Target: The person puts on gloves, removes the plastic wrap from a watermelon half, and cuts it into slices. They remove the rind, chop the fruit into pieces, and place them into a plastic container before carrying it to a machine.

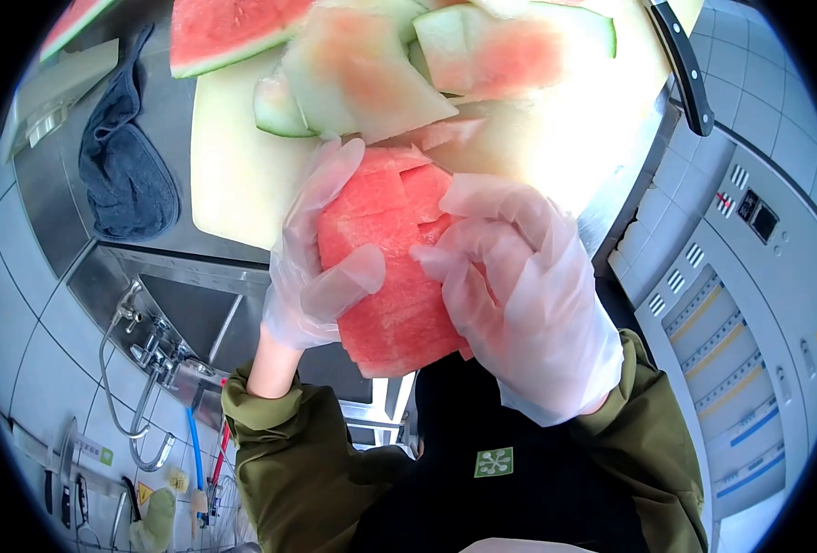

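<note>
A peeled chunk of watermelon [390, 304], its red flesh scored into blocks, is held up in front of my body. My left hand [312, 258], in a clear plastic glove, wraps its left side with the thumb across the front. At the chunk's right side is my gloved right hand [533, 295], fingers bent and thumb and fingertips pinched together against the flesh. Anything between those fingertips is too small to make out. Just beyond, watermelon rind pieces [362, 78] lie on a pale cutting board [233, 184].
A black-handled knife [683, 69] lies at the board's right edge. Left of the board are a dark cloth [127, 180] and a large watermelon piece [229, 32] sits at its top. A sink [192, 313] with taps is on the left; a grey cabinet [740, 313] stands right.
</note>
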### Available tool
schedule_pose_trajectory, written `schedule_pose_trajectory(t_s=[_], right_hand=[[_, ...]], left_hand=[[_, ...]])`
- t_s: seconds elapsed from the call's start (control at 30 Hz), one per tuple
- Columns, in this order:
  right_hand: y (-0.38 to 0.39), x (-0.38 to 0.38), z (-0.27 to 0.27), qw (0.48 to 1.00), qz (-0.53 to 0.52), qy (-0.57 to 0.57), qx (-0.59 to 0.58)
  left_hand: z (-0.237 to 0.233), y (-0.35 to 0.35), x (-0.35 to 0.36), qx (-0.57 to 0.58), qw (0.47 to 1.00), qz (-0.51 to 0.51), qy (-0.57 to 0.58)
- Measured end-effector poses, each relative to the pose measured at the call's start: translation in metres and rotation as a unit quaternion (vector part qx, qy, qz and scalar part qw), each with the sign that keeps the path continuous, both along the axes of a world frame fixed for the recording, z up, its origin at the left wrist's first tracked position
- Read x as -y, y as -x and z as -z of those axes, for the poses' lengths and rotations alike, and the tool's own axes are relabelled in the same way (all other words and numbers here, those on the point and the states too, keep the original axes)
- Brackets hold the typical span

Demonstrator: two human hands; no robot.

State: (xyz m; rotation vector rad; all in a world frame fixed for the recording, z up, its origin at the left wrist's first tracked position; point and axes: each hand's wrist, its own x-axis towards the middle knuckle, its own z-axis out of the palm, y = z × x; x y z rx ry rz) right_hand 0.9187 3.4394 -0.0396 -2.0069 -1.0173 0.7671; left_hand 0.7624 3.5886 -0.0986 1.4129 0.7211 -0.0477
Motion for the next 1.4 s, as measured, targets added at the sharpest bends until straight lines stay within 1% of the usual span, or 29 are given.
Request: schedule_pose_trajectory(t_s=[0.03, 0.13, 0.17, 0.2, 0.33, 0.4, 0.43, 0.5, 0.53, 0.57, 0.6, 0.63, 0.7, 0.77, 0.83, 0.87, 0.9, 0.93, 0.97, 1.0, 1.07, 1.17, 1.27, 1.37, 1.4], right_hand=[[-0.002, 0.000, 0.002, 1.000, -0.005, 0.002, 0.001], [-0.007, 0.000, 0.019, 0.995, 0.089, -0.048, -0.027], [-0.010, 0.003, 0.024, 0.988, 0.116, -0.066, -0.072], [-0.019, 0.007, 0.032, 0.990, 0.088, -0.091, -0.061], [-0.022, 0.013, 0.029, 0.984, 0.127, -0.066, -0.101], [-0.027, 0.013, 0.026, 0.971, 0.174, -0.083, -0.141], [-0.030, 0.012, 0.024, 0.952, 0.218, -0.110, -0.182], [-0.034, 0.004, 0.023, 0.911, 0.302, -0.173, -0.222], [-0.043, 0.003, 0.027, 0.948, 0.242, -0.163, -0.126], [-0.057, 0.003, 0.033, 0.972, 0.179, -0.151, -0.028], [-0.072, 0.000, 0.037, 0.982, 0.096, -0.136, 0.093], [-0.087, -0.004, 0.040, 0.966, 0.026, -0.134, 0.218], [-0.097, -0.003, 0.057, 0.963, 0.051, -0.130, 0.230], [-0.100, 0.003, 0.062, 0.960, 0.082, -0.120, 0.241], [-0.097, 0.010, 0.056, 0.959, 0.115, -0.091, 0.244], [-0.093, 0.013, 0.054, 0.970, 0.166, -0.110, 0.137], [-0.087, 0.014, 0.052, 0.968, 0.215, -0.128, 0.028], [-0.082, 0.014, 0.048, 0.951, 0.261, -0.143, -0.082], [-0.079, 0.011, 0.036, 0.936, 0.295, -0.123, -0.146], [-0.079, 0.018, 0.046, 0.900, 0.289, -0.217, -0.242], [-0.075, 0.017, 0.042, 0.855, 0.348, -0.236, -0.303], [-0.076, 0.025, 0.041, 0.821, 0.309, -0.276, -0.394], [-0.070, 0.017, 0.034, 0.824, 0.325, -0.274, -0.373], [-0.077, 0.015, 0.038, 0.875, 0.270, -0.255, -0.311], [-0.080, 0.012, 0.039, 0.915, 0.251, -0.213, -0.232]], left_hand=[[-0.002, -0.002, 0.000, 0.003, 1.000, -0.009, 0.022], [-0.007, -0.009, 0.002, 0.024, 0.992, -0.046, 0.111], [-0.007, -0.010, 0.003, 0.028, 0.990, -0.053, 0.130], [-0.005, -0.010, 0.002, 0.025, 0.991, -0.047, 0.119], [-0.003, -0.004, 0.000, -0.012, 0.999, -0.018, 0.034], [-0.003, -0.002, -0.001, -0.026, 1.000, -0.008, 0.013], [-0.002, -0.002, -0.001, -0.023, 1.000, -0.009, 0.013], [-0.001, -0.001, 0.000, -0.012, 1.000, -0.014, 0.016], [-0.001, 0.000, 0.001, -0.008, 1.000, -0.014, 0.012], [0.000, 0.001, 0.002, -0.003, 1.000, -0.014, 0.007], [0.001, 0.003, 0.003, -0.002, 1.000, -0.011, -0.007], [0.002, 0.004, 0.003, 0.001, 1.000, -0.003, -0.020], [0.003, 0.005, 0.001, 0.011, 0.999, 0.018, -0.049], [0.001, 0.001, 0.001, 0.016, 0.999, 0.019, -0.035], [-0.005, -0.006, 0.001, 0.014, 1.000, 0.004, 0.009], [-0.006, -0.007, 0.002, 0.013, 1.000, -0.001, 0.024], [-0.006, -0.006, 0.001, 0.013, 1.000, -0.001, 0.025], [-0.006, -0.005, 0.000, 0.007, 1.000, 0.008, 0.015], [-0.005, -0.003, -0.001, 0.001, 1.000, 0.017, 0.006], [-0.005, 0.000, -0.002, -0.009, 0.999, 0.036, -0.013], [-0.002, 0.004, -0.003, -0.009, 0.998, 0.049, -0.036], [0.002, 0.004, -0.003, 0.014, 0.998, 0.042, -0.034], [0.003, 0.004, -0.003, 0.036, 0.996, 0.053, -0.055], [0.001, 0.005, -0.002, 0.042, 0.991, 0.075, -0.100], [0.000, 0.005, -0.002, 0.042, 0.990, 0.078, -0.110]])
